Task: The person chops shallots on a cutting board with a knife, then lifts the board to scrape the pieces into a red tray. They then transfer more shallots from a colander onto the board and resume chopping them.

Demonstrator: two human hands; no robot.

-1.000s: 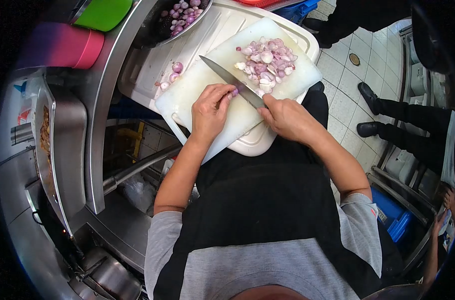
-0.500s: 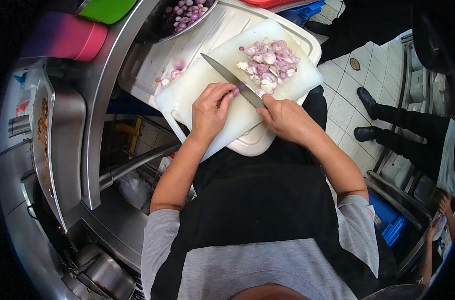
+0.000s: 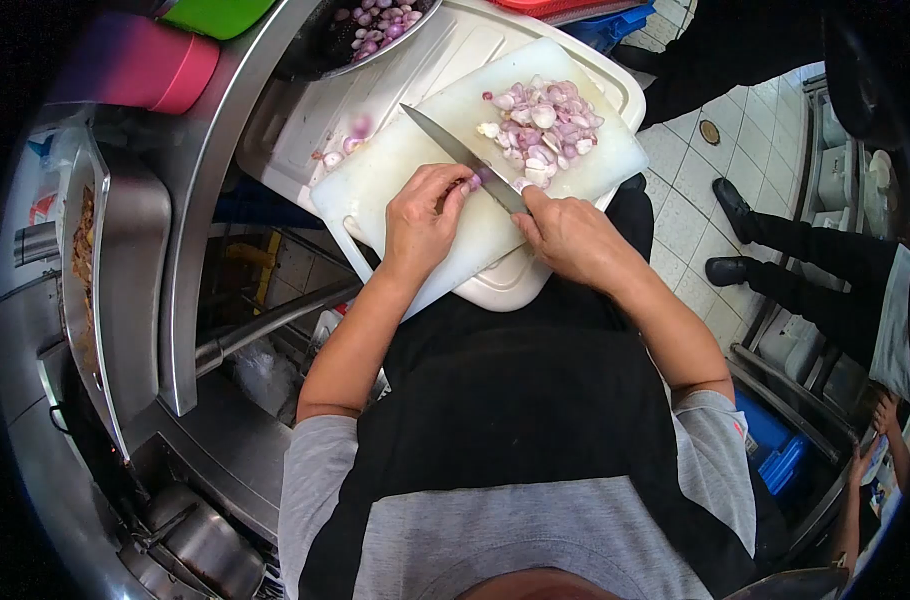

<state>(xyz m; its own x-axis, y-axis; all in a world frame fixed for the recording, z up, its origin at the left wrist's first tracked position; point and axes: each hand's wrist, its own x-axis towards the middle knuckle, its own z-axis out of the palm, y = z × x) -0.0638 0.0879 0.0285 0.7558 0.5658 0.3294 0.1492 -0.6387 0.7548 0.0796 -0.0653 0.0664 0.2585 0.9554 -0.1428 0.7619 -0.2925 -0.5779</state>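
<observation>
Holding a knife (image 3: 453,142) by its near end, the right hand (image 3: 573,238) has its fingers curled closed, the blade slanting across the white cutting board (image 3: 370,190). Over that same board, the left hand (image 3: 422,212) pinches a small purple shallot (image 3: 473,184) right beside the blade. From where I stand, cut shallots (image 3: 545,125) lie heaped past the knife, and a bowl (image 3: 310,50) of more shallots (image 3: 380,25) sits beyond.
</observation>
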